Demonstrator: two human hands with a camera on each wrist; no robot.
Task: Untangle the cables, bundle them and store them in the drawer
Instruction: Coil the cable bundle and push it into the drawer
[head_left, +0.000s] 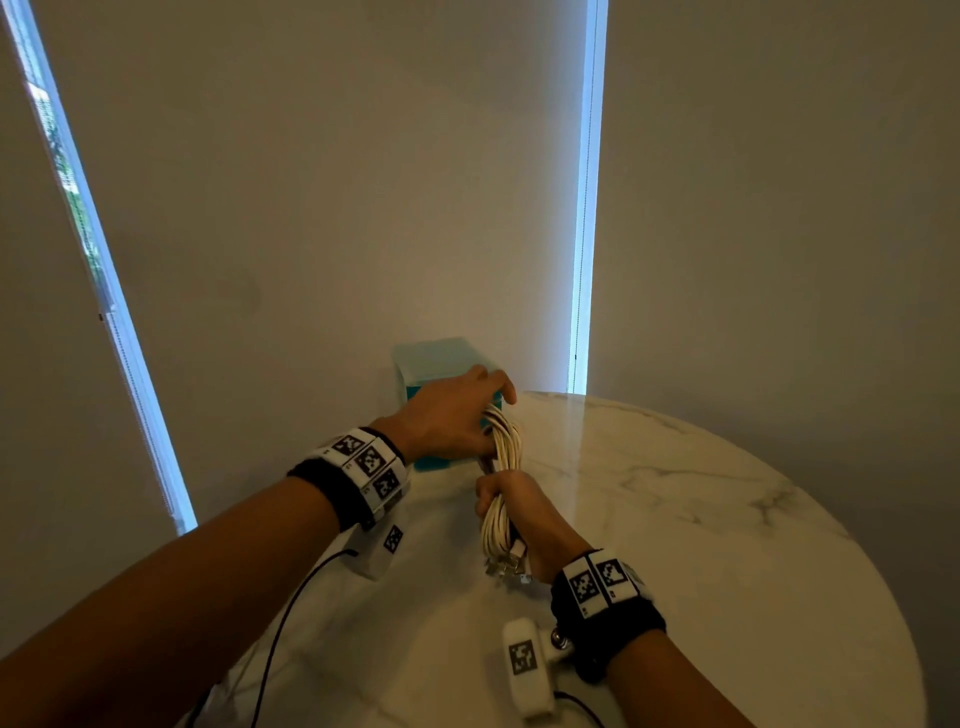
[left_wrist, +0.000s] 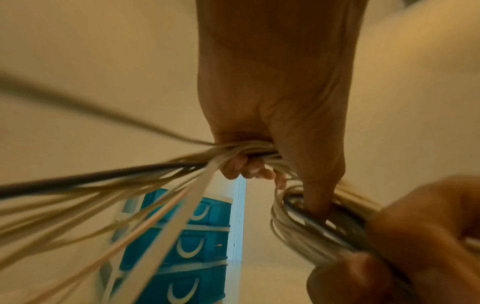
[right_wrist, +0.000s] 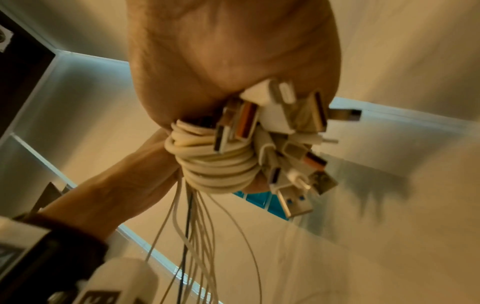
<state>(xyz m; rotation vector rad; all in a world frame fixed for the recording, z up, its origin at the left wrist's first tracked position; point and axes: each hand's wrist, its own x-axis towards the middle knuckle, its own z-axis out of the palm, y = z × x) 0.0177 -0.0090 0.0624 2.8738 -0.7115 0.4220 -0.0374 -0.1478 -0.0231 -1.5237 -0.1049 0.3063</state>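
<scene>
A bundle of white cables (head_left: 503, 441) with one dark strand is held above the table between both hands. My left hand (head_left: 452, 415) grips its upper loops, fingers (left_wrist: 246, 165) curled round the strands (left_wrist: 155, 185). My right hand (head_left: 511, 501) grips the lower part, where several cable turns are wound round the bundle (right_wrist: 215, 164). A cluster of USB plugs (right_wrist: 285, 127) sticks out below the right fist, also seen as plugs (head_left: 511, 564) in the head view. The turquoise drawer unit (head_left: 431, 358) stands just behind the left hand; its drawers (left_wrist: 187, 246) look closed.
The round white marble table (head_left: 701, 519) curves away at the right and far side. The drawer unit sits at its far left edge against the blinds. A black wire (head_left: 291, 613) trails from my left wrist across the table.
</scene>
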